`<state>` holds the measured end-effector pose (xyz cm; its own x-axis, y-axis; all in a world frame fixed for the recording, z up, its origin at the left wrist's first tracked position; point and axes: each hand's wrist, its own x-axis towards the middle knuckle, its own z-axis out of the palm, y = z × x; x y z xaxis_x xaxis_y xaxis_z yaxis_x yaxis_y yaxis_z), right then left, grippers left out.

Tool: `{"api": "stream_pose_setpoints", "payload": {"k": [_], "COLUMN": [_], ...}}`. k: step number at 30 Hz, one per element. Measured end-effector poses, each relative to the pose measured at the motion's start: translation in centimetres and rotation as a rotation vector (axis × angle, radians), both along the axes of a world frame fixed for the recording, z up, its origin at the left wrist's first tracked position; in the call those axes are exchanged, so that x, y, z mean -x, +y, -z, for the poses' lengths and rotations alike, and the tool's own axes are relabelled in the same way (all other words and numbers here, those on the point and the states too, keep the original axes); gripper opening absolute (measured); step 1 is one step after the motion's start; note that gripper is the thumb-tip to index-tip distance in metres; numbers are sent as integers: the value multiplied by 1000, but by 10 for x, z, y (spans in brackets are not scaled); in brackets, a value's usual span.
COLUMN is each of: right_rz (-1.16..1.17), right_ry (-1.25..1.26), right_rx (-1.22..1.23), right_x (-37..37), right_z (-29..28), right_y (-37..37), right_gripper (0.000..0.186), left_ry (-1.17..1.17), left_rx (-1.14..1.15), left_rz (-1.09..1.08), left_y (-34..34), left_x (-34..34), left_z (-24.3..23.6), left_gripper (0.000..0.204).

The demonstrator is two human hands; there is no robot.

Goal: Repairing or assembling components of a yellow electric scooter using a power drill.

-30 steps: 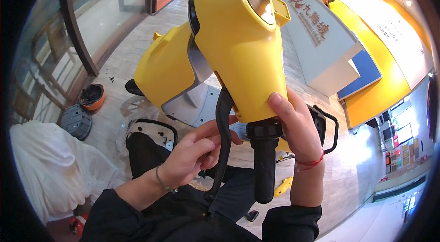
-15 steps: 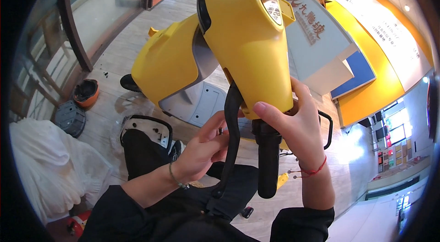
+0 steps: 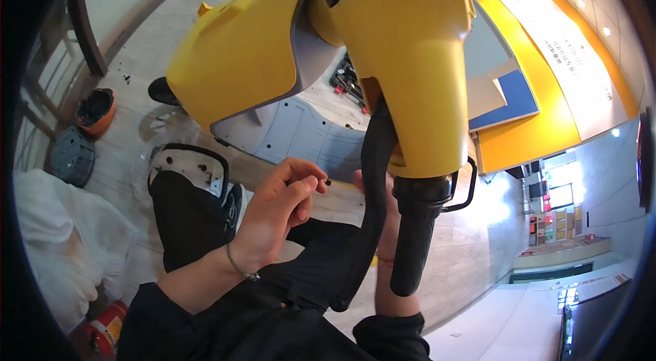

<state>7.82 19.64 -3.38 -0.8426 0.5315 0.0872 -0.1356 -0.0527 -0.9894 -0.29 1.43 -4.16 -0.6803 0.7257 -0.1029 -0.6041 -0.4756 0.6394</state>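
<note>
Pale wood-look floor [image 3: 478, 231] all round, with a big yellow scooter body [image 3: 246, 53] ahead of both hands. Its black lever [image 3: 374, 170] lies just right of the left hand [image 3: 273, 211], long axis running back toward the wearer. Right hand [image 3: 391, 219] is nearer, half hidden behind it; can't tell its grip. Left thumb and index look pinched on a tiny dark piece [image 3: 328, 183].

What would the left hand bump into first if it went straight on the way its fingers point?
Likely a fingertip of the right hand, which shows just left of the black lever. Depth is unclear, though: the left hand might pass it and meet the lever first.
</note>
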Motion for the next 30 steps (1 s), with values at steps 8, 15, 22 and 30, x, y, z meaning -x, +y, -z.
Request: {"api": "stream_pose_setpoints", "payload": {"k": [8,15,22,30], "right_rz": [-9,-61,-91,-49], "right_ry": [-48,65,12,-74], "right_rx": [-198,-491,-352,-509], "right_x": [7,3,5,7], "right_z": [8,20,31,20], "right_y": [-75,-86,-90,-90], "right_gripper": [22,24,22,25], "left_ry": [-70,-42,-233,-311], "left_rx": [-38,46,-36,-74], "left_rz": [63,118,123,114], "left_y": [-7,-14,-15,-13], "left_x": [-10,-4,2,3], "left_z": [19,23,41,39], "left_gripper": [18,17,12,10]}}
